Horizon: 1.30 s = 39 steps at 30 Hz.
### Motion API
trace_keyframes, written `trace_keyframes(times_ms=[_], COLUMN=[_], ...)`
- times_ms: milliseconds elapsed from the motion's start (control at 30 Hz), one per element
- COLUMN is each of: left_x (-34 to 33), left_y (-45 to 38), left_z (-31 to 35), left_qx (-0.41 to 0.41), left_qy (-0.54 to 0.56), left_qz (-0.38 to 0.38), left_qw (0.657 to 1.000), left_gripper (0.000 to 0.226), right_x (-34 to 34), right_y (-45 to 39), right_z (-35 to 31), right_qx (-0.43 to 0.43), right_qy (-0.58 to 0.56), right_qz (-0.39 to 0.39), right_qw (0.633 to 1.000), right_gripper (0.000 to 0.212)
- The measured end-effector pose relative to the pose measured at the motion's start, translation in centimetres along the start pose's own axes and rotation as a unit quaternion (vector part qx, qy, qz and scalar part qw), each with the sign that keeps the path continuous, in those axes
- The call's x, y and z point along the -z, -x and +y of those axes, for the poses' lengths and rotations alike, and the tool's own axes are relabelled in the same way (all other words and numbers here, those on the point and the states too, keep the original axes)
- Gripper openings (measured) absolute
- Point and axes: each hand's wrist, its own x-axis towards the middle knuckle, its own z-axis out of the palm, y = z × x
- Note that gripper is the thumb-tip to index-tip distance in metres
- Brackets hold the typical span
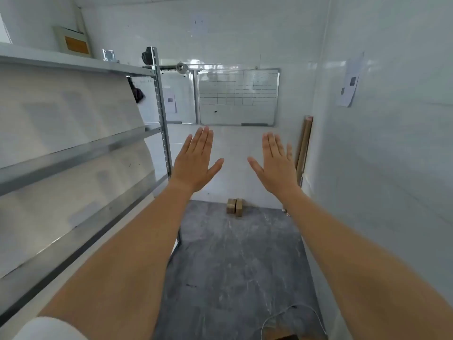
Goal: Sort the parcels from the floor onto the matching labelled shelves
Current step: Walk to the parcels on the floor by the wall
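Both arms are stretched out in front of me. My left hand point(196, 160) is flat, back towards me, fingers together and thumb spread, holding nothing. My right hand point(275, 163) mirrors it, also empty. Far below and between them, two small brown cardboard parcels point(234, 206) stand side by side on the dark grey floor point(235, 261) at the foot of the far wall. A grey metal shelf rack point(73, 158) with several levels runs along my left; its shelves look bare and blurred, and no labels are readable.
A gridded whiteboard point(237, 96) leans against the far wall. A cardboard tube point(304, 148) stands in the right corner. A white cable point(289, 315) lies on the floor near me. A flat box point(73, 42) rests on top of the rack.
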Motion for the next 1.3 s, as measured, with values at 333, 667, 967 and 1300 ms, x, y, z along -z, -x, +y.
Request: trace_keyframes(times_ms=[333,667,967,1300], left_x=[-6.6,-13.2,-19.5,-26.6], left_y=[-5.0,-10.1,-15.2,-24.7], left_z=[-7.9,-12.2,-13.6,-13.5], left_qx=[0.002,0.001,-0.005,0.037], left_qy=[-0.005,0.021,0.023,0.063], left_qz=[-0.021,-0.031,-0.037,-0.04], left_qw=[1.0,0.999,0.999,0.997], left_gripper=[0.078,0.078,0.077,0.075], right_x=[-6.5,-13.3,-18.6,-23.8], right_y=[-7.6,-13.3,-19.3,-28.5], right_z=[-2.9,-3.8,-2.4,2.7], right_qx=[-0.01,-0.02,-0.019,-0.012], right_qy=[0.032,0.027,0.036,0.055], right_qz=[-0.018,-0.044,-0.056,-0.06], right_qw=[0.999,0.998,0.998,0.997], right_gripper=[0.083,0.084,0.084,0.084])
